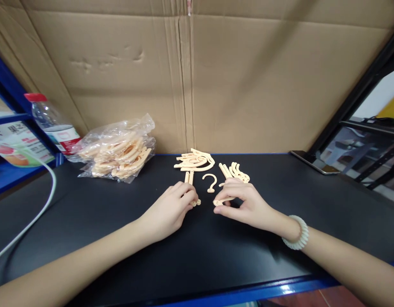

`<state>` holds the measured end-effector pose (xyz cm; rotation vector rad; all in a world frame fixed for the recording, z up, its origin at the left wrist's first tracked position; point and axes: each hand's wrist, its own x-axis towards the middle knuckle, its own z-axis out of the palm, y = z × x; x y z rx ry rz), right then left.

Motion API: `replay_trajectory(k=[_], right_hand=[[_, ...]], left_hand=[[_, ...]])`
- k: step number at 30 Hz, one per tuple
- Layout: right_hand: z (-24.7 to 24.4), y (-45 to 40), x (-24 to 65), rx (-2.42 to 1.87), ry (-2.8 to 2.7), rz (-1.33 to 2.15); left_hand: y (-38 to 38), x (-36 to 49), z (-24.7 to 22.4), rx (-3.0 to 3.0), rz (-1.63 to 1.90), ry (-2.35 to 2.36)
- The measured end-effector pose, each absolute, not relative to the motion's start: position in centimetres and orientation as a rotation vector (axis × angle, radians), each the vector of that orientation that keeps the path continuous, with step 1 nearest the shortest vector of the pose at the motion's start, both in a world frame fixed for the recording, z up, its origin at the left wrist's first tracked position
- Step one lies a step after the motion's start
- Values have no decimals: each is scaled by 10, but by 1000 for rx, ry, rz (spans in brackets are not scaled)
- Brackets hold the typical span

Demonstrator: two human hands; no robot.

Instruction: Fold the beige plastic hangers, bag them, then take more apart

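Note:
My left hand (pixel 174 209) has its fingers curled down over a pair of straight cream hanger arms (pixel 189 177) near the middle of the table. Their rounded ends show past my fingertips. To its right, my right hand (pixel 243 198) pinches a cream hanger arm (pixel 220 202) between thumb and fingers; part of it is hidden by the hand. Between the hands, a little farther back, a cream hanger hook (pixel 211 183) lies flat. Behind my right hand is a small group of cream hanger parts (pixel 237 171). Curved hanger parts (pixel 194 160) are heaped behind my left hand.
A clear plastic bag (pixel 120 149) full of hanger parts sits at the back left, beside a red-capped bottle (pixel 57 123). A white cable (pixel 45 209) crosses the left of the black table (pixel 197 260). A phone (pixel 313 162) lies back right. Cardboard (pixel 248 76) stands behind.

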<state>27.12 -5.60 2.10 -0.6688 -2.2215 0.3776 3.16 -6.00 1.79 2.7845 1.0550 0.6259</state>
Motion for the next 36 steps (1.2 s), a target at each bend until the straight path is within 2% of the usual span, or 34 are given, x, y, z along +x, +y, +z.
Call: replay_trajectory(k=[12,29,36], right_hand=[[14,-44,276,-718,-2341,132],[3,-16,267,-840,-2416,-150],[0,-13,266,-856,-2458,-166]], left_hand=[[-57,36,3,2688,872,1052],[-44,39,-3,2798,931,926],[-40,40,-2,2830,932,919]])
